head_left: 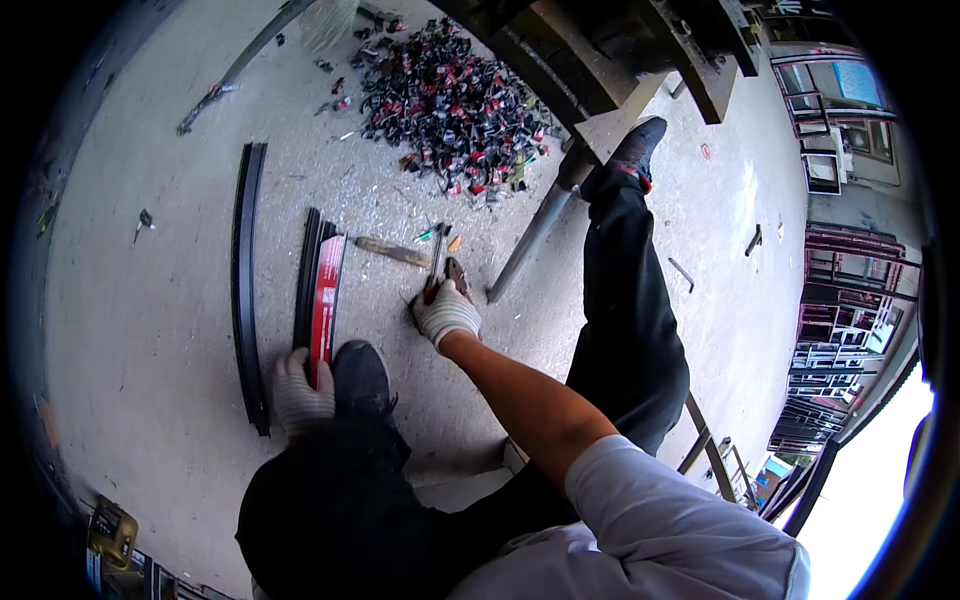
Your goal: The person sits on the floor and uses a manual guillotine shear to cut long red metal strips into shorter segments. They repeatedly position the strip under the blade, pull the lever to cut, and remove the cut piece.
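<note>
My left hand (302, 392), in a white knit glove, is closed round the near end of a strip with red printed film (327, 285). Dark metal profiles (306, 270) lie alongside that strip, just to its left. My right hand (450, 315), gloved too, reaches down to the floor with fingers curled over small tools. A thin-shafted tool with a reddish handle (437, 255) and a dark plier-like tool (456, 272) show at its fingertips. Which of them it grips is hidden. Just beyond lies a flat wooden-looking bar (392, 250).
A long black profile (247, 290) lies farther left. Black and red scraps (450, 100) are heaped ahead. A metal bench (610, 125) with a slanting leg (530, 240) stands ahead right. My shoe (362, 378) is beside my left hand. Window frames (850, 290) line the right side.
</note>
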Demonstrator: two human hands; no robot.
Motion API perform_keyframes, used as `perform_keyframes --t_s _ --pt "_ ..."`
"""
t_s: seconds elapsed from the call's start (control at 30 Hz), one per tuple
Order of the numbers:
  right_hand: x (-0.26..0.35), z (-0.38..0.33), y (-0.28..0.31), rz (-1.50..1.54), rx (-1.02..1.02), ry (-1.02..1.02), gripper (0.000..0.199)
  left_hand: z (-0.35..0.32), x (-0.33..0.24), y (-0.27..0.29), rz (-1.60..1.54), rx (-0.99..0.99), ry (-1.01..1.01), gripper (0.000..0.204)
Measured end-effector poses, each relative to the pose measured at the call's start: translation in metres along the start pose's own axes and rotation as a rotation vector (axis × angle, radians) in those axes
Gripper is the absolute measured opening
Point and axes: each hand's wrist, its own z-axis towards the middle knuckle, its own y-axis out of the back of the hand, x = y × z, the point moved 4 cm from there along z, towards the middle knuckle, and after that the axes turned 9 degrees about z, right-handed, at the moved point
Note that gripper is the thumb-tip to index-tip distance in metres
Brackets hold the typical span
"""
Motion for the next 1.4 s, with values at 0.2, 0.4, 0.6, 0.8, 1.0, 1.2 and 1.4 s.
perform_keyframes --t_s 0.2,0.4,0.6,0.8,1.0,1.2,1.4 --pt "-0.023 0.015 -0.003 0.445 -0.136 0.148 0.041 0.007 -0.021 -0.027 -0.038 0.190 -0.287 0.052" --pt "0.038 0.014 0.064 0.905 -0.369 0.506 0.028 0.007 -0.022 -0.043 -0.003 0.304 -0.416 0.062" --pt "0.111 0.013 0.140 1.241 -0.255 0.735 0.025 0.006 -0.022 -0.045 0.027 0.317 -0.398 0.064" --pt "0.120 0.035 0.162 1.007 -0.423 0.730 0.025 0.007 -0.022 -0.049 0.041 0.319 -0.392 0.066" --pt "0.117 0.059 0.163 0.841 -0.458 0.756 0.023 0.009 -0.024 -0.048 0.030 0.353 -0.378 0.067" --pt "0.114 0.067 0.167 0.837 -0.563 0.726 0.021 0.010 -0.027 -0.046 0.024 0.337 -0.400 0.067" --pt "0.118 0.070 0.180 0.778 -0.650 0.751 0.023 0.011 -0.027 -0.046 0.052 0.345 -0.388 0.066"
